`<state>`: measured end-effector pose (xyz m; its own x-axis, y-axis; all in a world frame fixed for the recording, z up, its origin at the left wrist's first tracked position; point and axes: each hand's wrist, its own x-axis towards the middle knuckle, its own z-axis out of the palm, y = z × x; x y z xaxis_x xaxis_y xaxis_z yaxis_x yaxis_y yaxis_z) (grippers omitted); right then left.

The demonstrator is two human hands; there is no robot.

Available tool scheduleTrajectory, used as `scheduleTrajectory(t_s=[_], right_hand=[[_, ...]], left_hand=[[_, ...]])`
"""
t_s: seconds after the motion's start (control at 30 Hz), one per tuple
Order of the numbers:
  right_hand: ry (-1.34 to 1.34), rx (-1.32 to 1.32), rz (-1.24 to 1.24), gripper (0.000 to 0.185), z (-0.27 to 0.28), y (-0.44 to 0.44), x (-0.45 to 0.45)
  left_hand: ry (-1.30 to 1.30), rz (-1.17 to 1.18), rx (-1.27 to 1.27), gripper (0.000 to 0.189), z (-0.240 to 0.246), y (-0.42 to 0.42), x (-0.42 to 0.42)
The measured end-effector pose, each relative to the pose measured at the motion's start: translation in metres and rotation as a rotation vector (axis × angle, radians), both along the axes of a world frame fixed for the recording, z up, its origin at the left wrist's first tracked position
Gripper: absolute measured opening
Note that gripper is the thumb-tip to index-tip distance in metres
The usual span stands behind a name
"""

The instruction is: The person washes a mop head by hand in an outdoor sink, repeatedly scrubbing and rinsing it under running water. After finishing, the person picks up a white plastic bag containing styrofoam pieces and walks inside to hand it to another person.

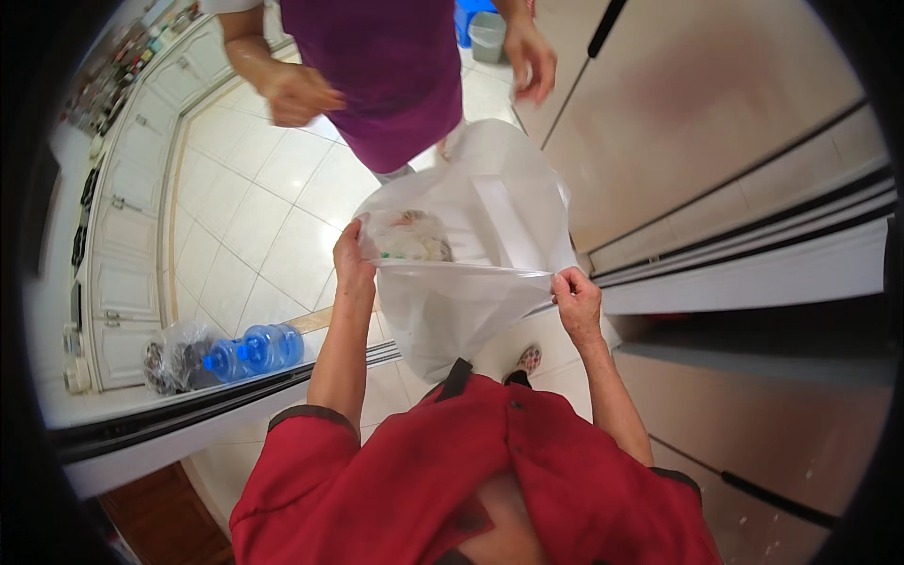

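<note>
A large, whitish translucent plastic bag (438,311) hangs in front of me with its mouth spread wide. My left hand (353,261) grips the rim at the left, and my right hand (578,304) pinches the rim at the right, pulling the near edge taut between them. Inside the bag, at the left, lies a bundle (412,235) that seems wrapped in clear plastic, with bits of red and green; its contents are unclear. Just beyond the bag stands a person in a purple apron (381,78), both hands raised over its far side and touching nothing that I can see.
Blue water jugs (265,349) and a clear plastic bag of dark items (185,357) stand on the floor at the left, beside the door track. White cabinets (126,240) line the left wall. Large glossy panels (706,106) rise on the right. A grey bin (487,37) stands behind the person.
</note>
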<state>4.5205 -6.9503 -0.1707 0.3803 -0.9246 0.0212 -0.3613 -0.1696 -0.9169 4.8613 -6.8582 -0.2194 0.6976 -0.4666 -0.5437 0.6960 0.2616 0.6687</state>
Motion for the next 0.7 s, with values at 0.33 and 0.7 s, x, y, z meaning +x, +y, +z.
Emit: scheduleTrajectory(t_s=[0.33,0.7], right_hand=[[-0.036,0.190,-0.071,0.014,-0.006,0.111,-0.063],[-0.124,0.295,-0.357,0.018,0.012,0.259,-0.083]], left_hand=[[-0.029,-0.423,-0.010,0.031,0.036,-0.003,-0.053],[-0.444,-1.028,0.015,0.029,0.086,0.004,-0.116]])
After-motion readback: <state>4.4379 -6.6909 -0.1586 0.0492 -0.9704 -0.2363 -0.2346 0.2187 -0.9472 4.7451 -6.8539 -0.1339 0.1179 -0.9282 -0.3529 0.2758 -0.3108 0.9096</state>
